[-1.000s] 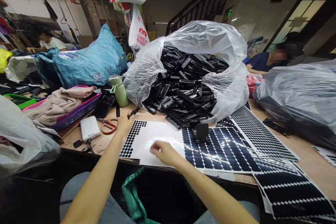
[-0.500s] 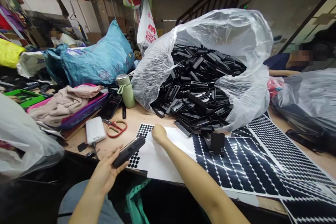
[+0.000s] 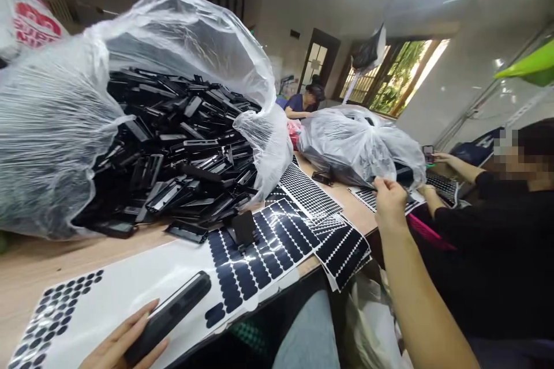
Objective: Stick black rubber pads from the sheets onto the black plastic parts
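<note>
My left hand (image 3: 119, 346) is at the bottom left, fingers wrapped under a long black plastic part (image 3: 171, 314) held over a white backing sheet (image 3: 130, 288) with black round stickers. My right hand (image 3: 389, 203) is stretched out to the right, fingers pinched near a tied clear bag (image 3: 359, 147) and a sticker sheet (image 3: 372, 199) under it; what it pinches is too small to name. A big open clear bag (image 3: 47, 144) full of black plastic parts (image 3: 173, 150) lies on the wooden table (image 3: 38, 259).
More black sticker sheets (image 3: 341, 248) overhang the table edge. A small black stand (image 3: 243, 229) sits on a sheet. A person in black (image 3: 497, 225) sits close on the right, hands at the table. Another person (image 3: 305, 102) sits at the far end.
The view has swung sharply to the right. My right hand left the sticker sheet in front and reached far right towards the tied bag. My left hand still holds the black part.
</note>
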{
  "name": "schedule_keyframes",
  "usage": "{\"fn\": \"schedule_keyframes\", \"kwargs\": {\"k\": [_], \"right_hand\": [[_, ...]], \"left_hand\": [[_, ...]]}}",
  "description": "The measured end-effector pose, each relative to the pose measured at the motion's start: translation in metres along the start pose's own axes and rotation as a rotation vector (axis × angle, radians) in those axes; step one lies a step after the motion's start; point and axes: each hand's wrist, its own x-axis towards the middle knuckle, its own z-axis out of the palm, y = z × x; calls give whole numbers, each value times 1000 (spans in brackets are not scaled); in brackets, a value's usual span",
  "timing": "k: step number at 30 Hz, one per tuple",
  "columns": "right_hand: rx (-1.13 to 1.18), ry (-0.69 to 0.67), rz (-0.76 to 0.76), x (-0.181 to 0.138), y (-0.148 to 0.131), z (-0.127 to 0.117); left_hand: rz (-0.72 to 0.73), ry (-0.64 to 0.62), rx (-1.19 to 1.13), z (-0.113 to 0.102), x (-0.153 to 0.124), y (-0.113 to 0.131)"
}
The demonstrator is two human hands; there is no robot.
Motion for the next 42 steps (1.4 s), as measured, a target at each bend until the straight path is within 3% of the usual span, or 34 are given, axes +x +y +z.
{"fn": "schedule_keyframes", "kwargs": {"k": [2,6,8,10,13,17,31,34,38,42], "right_hand": [[84,-154,49,-28,10,10],[398,-946,39,-148,-10,67],[413,-1115,5,-198,-27,94],[356,-1149,-71,-229,-40,118],[267,-1194,-131,-251,-43,147],[180,-1202,-89,-264,-34,163],[100,-1135,-169,-280,-28,171],[66,-1065,-213,-277,-26,166],[-123,-917,-214,-269,-18,148],[-396,-935,-280,-275,-18,131]], "left_hand": [[-42,-110,-3,21,-12,3],[-53,-104,26,43,-25,5],[-57,-90,38,40,-26,2],[-52,-92,39,32,-25,-3],[-23,-106,25,22,-23,-10],[6,-123,-1,19,-18,-18],[28,-160,-24,16,-11,-28],[34,-146,-28,16,-12,-27],[101,-80,-78,13,-13,-21],[124,-156,-52,13,-9,-20]]}}
